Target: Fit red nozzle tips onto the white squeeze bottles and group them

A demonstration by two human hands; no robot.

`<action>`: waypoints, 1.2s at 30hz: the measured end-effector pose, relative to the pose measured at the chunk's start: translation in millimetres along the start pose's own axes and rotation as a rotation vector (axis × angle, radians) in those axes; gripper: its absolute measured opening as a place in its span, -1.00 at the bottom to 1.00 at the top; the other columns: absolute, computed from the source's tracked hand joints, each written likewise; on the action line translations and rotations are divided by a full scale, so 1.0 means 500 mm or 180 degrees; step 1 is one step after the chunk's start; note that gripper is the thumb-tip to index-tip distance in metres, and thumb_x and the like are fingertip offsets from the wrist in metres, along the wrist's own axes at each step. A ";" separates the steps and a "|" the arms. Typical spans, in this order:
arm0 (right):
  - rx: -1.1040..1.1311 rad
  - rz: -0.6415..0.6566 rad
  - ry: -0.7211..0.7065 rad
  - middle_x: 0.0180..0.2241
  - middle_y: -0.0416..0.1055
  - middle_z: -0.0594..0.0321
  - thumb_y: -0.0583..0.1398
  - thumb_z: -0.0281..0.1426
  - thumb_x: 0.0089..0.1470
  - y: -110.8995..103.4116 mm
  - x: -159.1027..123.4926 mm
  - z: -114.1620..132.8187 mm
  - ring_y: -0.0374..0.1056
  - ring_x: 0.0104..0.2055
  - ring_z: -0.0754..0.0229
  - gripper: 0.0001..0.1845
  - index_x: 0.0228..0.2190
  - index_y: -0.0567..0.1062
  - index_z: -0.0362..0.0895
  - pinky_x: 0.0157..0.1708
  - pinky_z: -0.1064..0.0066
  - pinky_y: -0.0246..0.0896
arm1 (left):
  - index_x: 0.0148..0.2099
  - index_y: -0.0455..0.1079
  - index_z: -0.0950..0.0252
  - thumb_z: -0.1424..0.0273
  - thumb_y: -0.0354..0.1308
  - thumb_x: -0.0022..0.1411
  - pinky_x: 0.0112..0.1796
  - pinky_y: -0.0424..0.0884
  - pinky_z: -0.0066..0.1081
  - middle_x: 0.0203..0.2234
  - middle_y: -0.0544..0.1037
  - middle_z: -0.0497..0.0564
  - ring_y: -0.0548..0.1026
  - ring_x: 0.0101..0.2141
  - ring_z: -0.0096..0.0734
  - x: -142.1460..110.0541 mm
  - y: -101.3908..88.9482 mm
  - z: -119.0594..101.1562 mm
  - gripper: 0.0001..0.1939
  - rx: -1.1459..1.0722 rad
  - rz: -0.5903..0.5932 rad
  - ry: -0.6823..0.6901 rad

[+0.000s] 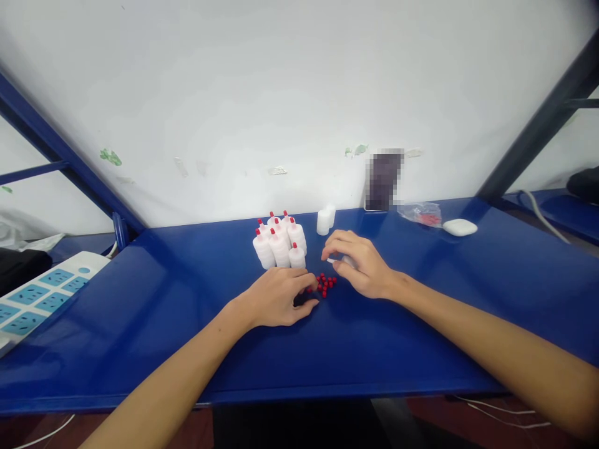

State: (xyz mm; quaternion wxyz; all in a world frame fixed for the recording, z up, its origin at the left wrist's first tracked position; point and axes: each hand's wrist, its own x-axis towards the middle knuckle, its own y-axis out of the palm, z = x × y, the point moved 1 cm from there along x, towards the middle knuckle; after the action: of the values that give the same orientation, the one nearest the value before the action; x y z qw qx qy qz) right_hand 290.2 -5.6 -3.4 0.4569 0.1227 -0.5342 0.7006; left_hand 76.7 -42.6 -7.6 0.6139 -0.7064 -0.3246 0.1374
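Blue tabletop is stretching beneath us. Our right hand is gripping a small white bottle; our left is curling loosely over red caps, its hold unclear. Beyond the left, red-tipped white bottles are standing clustered.

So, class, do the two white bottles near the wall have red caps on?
No, those two bottles show only white, while the clustered bottles wear red caps.
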 end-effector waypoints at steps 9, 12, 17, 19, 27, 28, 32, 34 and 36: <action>0.0232 0.0043 0.0221 -0.46 0.41 0.34 0.11 -0.51 -0.02 -0.001 -0.002 0.003 0.29 -0.43 0.22 -0.78 -0.26 0.35 -0.10 -0.29 0.32 0.16 | -0.16 0.42 0.27 0.36 0.07 0.34 -0.44 0.19 -0.44 -0.47 0.45 -0.07 0.37 -0.50 -0.46 0.000 0.005 0.014 -0.87 -0.0105 -0.0038 -0.0276; 0.0489 0.0125 0.0172 -0.42 0.39 0.34 0.10 -0.54 -0.01 0.004 -0.006 0.006 0.30 -0.45 0.26 -0.69 -0.17 0.32 -0.09 -0.37 0.40 0.23 | -0.20 0.45 0.28 0.38 0.10 0.32 -0.43 0.19 -0.44 -0.47 0.44 -0.07 0.34 -0.50 -0.48 0.005 0.011 0.007 -0.88 -0.0386 -0.0398 -0.0348; 0.0305 -0.0087 -0.0238 -0.35 0.36 0.29 0.06 -0.58 0.00 0.012 -0.006 0.018 0.29 -0.41 0.25 -0.61 -0.10 0.32 -0.08 -0.38 0.39 0.27 | -0.22 0.46 0.29 0.19 0.17 0.29 -0.51 0.21 -0.49 -0.58 0.36 -0.11 0.27 -0.56 -0.53 0.024 0.018 -0.016 -0.75 -0.2519 -0.1707 -0.1345; 0.0245 -0.0262 -0.0391 -0.32 0.36 0.25 0.05 -0.59 0.01 0.017 -0.005 0.027 0.28 -0.37 0.22 -0.57 -0.06 0.31 -0.07 -0.36 0.36 0.29 | -0.22 0.44 0.29 0.11 0.20 0.25 -0.58 0.14 -0.52 -0.62 0.28 -0.15 0.20 -0.60 -0.57 0.034 0.020 -0.027 -0.68 -0.3560 -0.1843 -0.1648; 0.0147 -0.0733 -0.0687 -0.19 0.34 0.12 0.04 -0.61 0.07 0.033 0.008 0.060 0.30 -0.17 0.10 -0.56 -0.01 0.30 -0.08 -0.21 0.21 0.33 | -0.30 0.33 0.30 0.14 0.33 0.12 -0.60 0.02 -0.61 -0.53 0.16 -0.17 0.13 -0.57 -0.66 0.048 0.034 -0.060 -0.64 -0.5394 -0.1674 -0.1952; 0.0146 -0.0725 -0.0679 -0.19 0.34 0.13 0.04 -0.60 0.08 0.035 0.009 0.060 0.30 -0.17 0.10 -0.57 -0.01 0.30 -0.08 -0.21 0.21 0.33 | -0.32 0.31 0.30 0.14 0.33 0.12 -0.60 0.03 -0.61 -0.53 0.16 -0.17 0.13 -0.57 -0.66 0.047 0.038 -0.060 -0.63 -0.5453 -0.1678 -0.1950; 0.0190 -0.0613 -0.0666 -0.18 0.33 0.13 0.03 -0.60 0.08 0.039 0.009 0.060 0.31 -0.16 0.09 -0.56 0.00 0.29 -0.07 -0.22 0.20 0.34 | -0.37 0.27 0.31 0.13 0.34 0.12 -0.59 0.05 -0.61 -0.55 0.15 -0.17 0.13 -0.56 -0.66 0.046 0.050 -0.059 -0.60 -0.5648 -0.1638 -0.1893; 0.0188 -0.0594 -0.0658 -0.18 0.33 0.12 0.03 -0.60 0.08 0.042 0.008 0.059 0.31 -0.15 0.09 -0.56 0.00 0.29 -0.08 -0.20 0.20 0.33 | -0.37 0.27 0.32 0.13 0.33 0.13 -0.59 0.05 -0.61 -0.56 0.16 -0.17 0.13 -0.57 -0.66 0.046 0.053 -0.060 -0.60 -0.5722 -0.1591 -0.1848; 0.0174 -0.0620 -0.0645 -0.18 0.33 0.12 0.03 -0.60 0.08 0.044 0.008 0.058 0.31 -0.14 0.09 -0.56 0.00 0.30 -0.09 -0.20 0.20 0.33 | -0.36 0.27 0.32 0.12 0.32 0.15 -0.60 0.05 -0.61 -0.56 0.18 -0.17 0.13 -0.58 -0.67 0.047 0.052 -0.063 -0.60 -0.5751 -0.1562 -0.1807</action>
State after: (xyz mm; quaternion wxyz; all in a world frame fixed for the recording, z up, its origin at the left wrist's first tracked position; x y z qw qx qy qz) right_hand 261.9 -28.8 -3.2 0.4630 0.2565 -0.5438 0.6512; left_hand 120.6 -53.4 -21.0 -0.2478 -0.7641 -0.5813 -0.1296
